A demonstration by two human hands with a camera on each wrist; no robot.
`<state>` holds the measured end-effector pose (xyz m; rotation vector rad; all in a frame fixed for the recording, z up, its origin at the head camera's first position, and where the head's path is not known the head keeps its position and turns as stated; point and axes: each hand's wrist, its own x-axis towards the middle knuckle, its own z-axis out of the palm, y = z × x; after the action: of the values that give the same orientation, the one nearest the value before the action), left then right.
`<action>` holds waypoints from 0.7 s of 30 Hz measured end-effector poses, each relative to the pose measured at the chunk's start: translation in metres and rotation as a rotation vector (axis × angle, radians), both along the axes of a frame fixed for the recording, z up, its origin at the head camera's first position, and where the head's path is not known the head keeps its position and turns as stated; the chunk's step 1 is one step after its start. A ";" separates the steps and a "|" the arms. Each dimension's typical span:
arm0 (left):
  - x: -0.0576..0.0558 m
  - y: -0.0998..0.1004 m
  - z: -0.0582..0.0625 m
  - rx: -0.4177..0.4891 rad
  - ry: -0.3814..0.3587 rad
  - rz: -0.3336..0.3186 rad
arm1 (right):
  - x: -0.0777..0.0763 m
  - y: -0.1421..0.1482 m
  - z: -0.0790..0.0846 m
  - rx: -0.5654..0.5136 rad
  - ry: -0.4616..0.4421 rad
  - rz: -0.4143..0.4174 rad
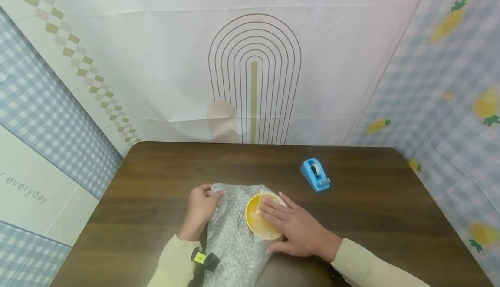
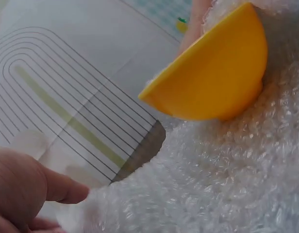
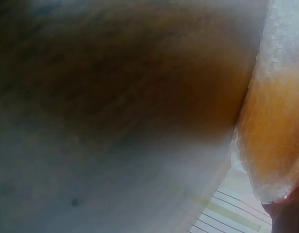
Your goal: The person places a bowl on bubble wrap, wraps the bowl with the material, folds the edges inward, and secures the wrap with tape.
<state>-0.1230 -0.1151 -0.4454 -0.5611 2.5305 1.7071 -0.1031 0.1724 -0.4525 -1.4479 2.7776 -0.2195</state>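
Observation:
A yellow bowl (image 1: 252, 211) stands upright on a sheet of bubble wrap (image 1: 230, 239) spread on the table. The wrap's right part comes up around the bowl's outside and folds over its rim into the inside. My right hand (image 1: 298, 228) lies over that fold, fingers stretched and pressing the wrap into the bowl, thumb lower at the wrap's right edge. At the sheet's far left corner my left hand (image 1: 201, 206) pinches the edge between thumb and fingers. The left wrist view shows the bowl's bare left side (image 2: 217, 73); the right wrist view shows its wrapped side (image 3: 275, 126).
A blue tape dispenser (image 1: 315, 175) with a roll in it stands toward the back right of the brown table (image 1: 168, 165). Behind the table hangs a patterned cloth (image 1: 168, 70). A dark band with a yellow label (image 1: 200, 258) sits on the left wrist.

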 end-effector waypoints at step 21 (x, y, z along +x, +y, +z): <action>0.033 0.061 0.023 -0.039 0.451 -0.168 | -0.001 -0.004 0.006 0.007 -0.025 -0.006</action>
<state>-0.0898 -0.0545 -0.4225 0.0510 2.8013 1.8994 -0.1042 0.1686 -0.4465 -1.4250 2.7602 -0.2260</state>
